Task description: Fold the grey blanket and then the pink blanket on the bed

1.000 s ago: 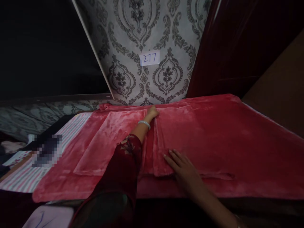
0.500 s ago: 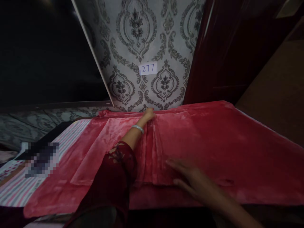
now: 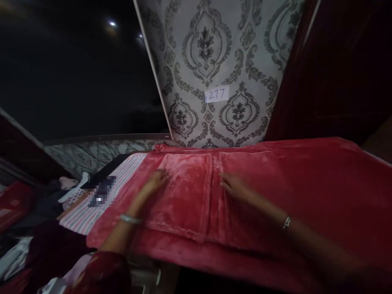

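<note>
A red plush blanket (image 3: 190, 192) lies spread across the surface, with two folded panels on top whose edges nearly meet in the middle. My left hand (image 3: 156, 181) is at the left edge of the left panel; motion smears its fingers, so I cannot tell whether they grip the cloth. At the inner edge of the right folded panel (image 3: 254, 163) is my right hand (image 3: 235, 185), its fingers stretched out and apart over the fabric.
Striped cloth (image 3: 82, 216) shows under the blanket's left side, with a pixelated dark object (image 3: 102, 192) on it. A large dark screen (image 3: 85, 81) stands behind. Patterned wallpaper bears a label (image 3: 217, 94) reading 277. Clothes (image 3: 18, 253) are heaped at lower left.
My left hand has come from the blanket's far edge to the left panel's outer side. My right hand has moved farther in. The left panel now lies flatter, and the view has turned left.
</note>
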`<action>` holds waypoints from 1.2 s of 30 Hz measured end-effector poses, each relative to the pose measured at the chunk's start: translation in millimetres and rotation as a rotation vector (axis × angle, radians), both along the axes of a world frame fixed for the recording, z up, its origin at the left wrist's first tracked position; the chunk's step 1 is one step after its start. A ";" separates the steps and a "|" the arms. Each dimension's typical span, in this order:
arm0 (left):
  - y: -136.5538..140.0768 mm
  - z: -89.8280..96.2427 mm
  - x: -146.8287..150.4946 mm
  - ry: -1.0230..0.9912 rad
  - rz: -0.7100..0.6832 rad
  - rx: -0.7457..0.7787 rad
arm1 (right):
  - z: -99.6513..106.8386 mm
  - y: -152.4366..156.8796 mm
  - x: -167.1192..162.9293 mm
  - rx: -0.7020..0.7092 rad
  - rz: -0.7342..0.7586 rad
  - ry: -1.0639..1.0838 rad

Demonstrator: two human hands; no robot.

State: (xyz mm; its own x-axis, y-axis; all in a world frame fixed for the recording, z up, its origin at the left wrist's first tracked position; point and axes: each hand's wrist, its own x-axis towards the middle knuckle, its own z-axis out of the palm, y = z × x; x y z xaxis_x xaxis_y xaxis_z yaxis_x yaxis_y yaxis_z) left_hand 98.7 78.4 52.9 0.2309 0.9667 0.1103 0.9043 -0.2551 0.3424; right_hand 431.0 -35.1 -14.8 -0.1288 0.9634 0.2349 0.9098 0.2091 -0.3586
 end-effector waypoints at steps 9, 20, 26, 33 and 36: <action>-90.1 -56.8 -101.6 -0.266 0.271 0.051 | 22.1 108.6 -8.6 -0.093 -0.225 0.141; -148.3 -98.3 -145.0 -0.719 -0.019 0.011 | 14.2 212.1 -88.2 -0.037 0.046 0.099; -138.9 -119.8 -142.3 -0.532 0.060 0.207 | 4.2 258.7 -128.7 -0.084 0.066 0.111; -138.9 -115.1 -137.0 -0.455 0.073 0.299 | -1.1 284.1 -137.7 -0.159 0.036 0.173; -139.9 -114.2 -130.4 -0.398 0.103 0.351 | 1.8 289.0 -139.8 -0.161 0.059 0.242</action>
